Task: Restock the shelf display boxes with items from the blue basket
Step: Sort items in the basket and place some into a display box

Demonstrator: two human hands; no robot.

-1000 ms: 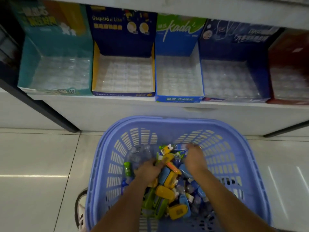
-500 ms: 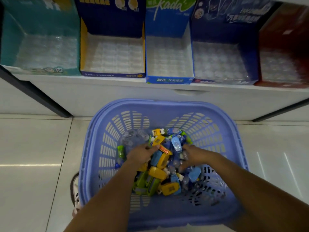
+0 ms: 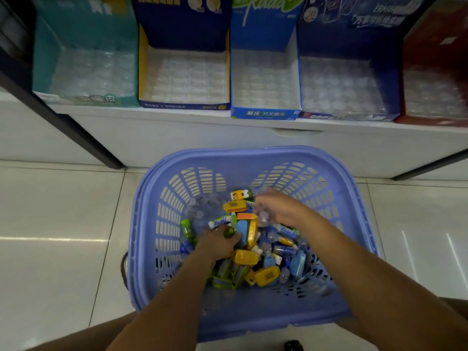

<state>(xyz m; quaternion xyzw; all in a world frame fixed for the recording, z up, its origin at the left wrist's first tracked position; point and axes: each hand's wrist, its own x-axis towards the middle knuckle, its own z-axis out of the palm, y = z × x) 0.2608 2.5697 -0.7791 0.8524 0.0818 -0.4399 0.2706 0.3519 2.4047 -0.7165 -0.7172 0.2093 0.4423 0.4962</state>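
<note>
Tiled floor (image 3: 50,224), pale, glossy. White shelf (image 3: 177,133) above it, bearing five open display boxes side by side: teal box (image 3: 83,34), navy box (image 3: 182,106) with yellow sides, blue box (image 3: 264,114), dark blue box (image 3: 349,34), red box (image 3: 435,46); each lined with a clear moulded tray, no stock in them. Blue basket (image 3: 253,154), slotted walls, standing on the floor before the shelf. Left hand (image 3: 217,243): fingers sunk in the pile, grip not discernible. Right hand (image 3: 283,209): raised over the pile, fingers curled on a clear plastic piece (image 3: 263,216), blurred. Small items (image 3: 247,257), yellow, blue, green, heaped in the basket bottom.
</note>
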